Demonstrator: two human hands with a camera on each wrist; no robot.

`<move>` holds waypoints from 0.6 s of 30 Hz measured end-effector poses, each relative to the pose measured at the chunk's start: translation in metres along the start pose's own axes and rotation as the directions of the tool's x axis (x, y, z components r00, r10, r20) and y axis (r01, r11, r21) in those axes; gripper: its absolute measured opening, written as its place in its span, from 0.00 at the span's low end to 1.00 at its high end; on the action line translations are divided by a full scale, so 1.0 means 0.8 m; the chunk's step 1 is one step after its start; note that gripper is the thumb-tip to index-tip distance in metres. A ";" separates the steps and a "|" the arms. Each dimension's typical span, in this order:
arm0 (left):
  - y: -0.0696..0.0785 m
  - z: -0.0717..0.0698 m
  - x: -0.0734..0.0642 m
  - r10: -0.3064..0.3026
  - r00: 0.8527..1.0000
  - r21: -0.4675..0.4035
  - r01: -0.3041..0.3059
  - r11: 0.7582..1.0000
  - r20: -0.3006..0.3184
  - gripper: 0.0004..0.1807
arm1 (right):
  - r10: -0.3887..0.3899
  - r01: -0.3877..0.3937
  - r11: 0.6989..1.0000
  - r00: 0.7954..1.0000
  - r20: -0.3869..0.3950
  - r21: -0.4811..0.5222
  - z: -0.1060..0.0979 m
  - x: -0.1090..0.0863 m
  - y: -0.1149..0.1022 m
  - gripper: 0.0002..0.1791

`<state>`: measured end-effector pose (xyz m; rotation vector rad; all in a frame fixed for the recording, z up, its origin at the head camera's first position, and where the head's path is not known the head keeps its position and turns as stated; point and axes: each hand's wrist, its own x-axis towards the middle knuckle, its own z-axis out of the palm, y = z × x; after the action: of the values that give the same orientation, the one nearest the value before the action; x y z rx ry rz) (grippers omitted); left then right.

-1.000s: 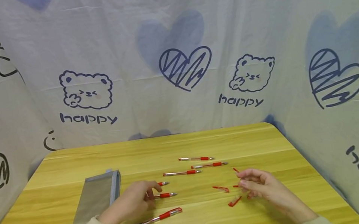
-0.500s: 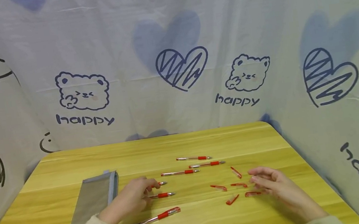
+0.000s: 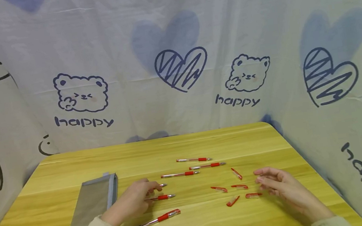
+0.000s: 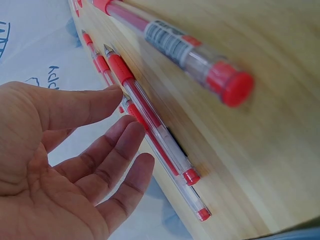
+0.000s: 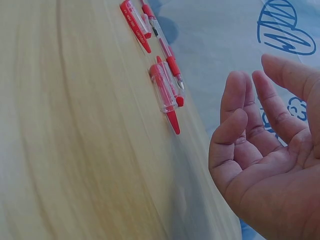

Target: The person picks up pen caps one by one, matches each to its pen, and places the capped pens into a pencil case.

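My left hand (image 3: 129, 203) hovers over two uncapped red gel pens, hiding their rear parts in the head view. The nearer of these pens (image 3: 164, 197) points its metal tip right. In the left wrist view the bent fingers stand beside the pens (image 4: 150, 115), with nothing gripped. Several small red pen caps (image 3: 239, 187) lie scattered right of centre. My right hand (image 3: 289, 190) is just right of them, fingers loosely curved and holding nothing. One cap (image 3: 253, 195) lies right by its fingers. In the right wrist view the palm faces the caps (image 5: 162, 87).
Three more uncapped pens (image 3: 179, 174) lie farther back, roughly parallel. A capped red pen (image 3: 154, 221) lies slantwise near the front. Left of the left forearm is a flat grey zip pouch (image 3: 89, 201). A patterned cloth (image 3: 126, 59) hangs behind the wooden table (image 3: 239, 139).
My right hand has drawn back to the right from the caps, which now lie uncovered. My left hand stays over the same pens. The head view has shifted slightly.
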<state>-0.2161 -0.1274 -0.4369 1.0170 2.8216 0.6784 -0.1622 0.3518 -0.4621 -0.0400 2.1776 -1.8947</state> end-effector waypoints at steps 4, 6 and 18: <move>-0.001 0.001 0.001 0.004 1.000 0.003 -0.004 1.000 0.001 0.22 | 0.001 -0.001 1.000 1.000 0.002 -0.003 -0.002 -0.001 -0.001 0.14; -0.002 0.002 0.002 0.020 1.000 0.013 -0.020 1.000 -0.002 0.22 | 0.002 -0.002 1.000 1.000 0.002 -0.007 -0.002 -0.001 -0.002 0.14; -0.003 0.004 0.006 0.043 0.997 0.006 -0.044 0.999 0.070 0.28 | 0.005 -0.004 1.000 1.000 -0.014 0.009 -0.003 0.001 -0.001 0.14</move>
<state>-0.2205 -0.1251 -0.4407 1.0842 2.7516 0.6239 -0.1633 0.3543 -0.4611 -0.0199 2.1764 -1.9081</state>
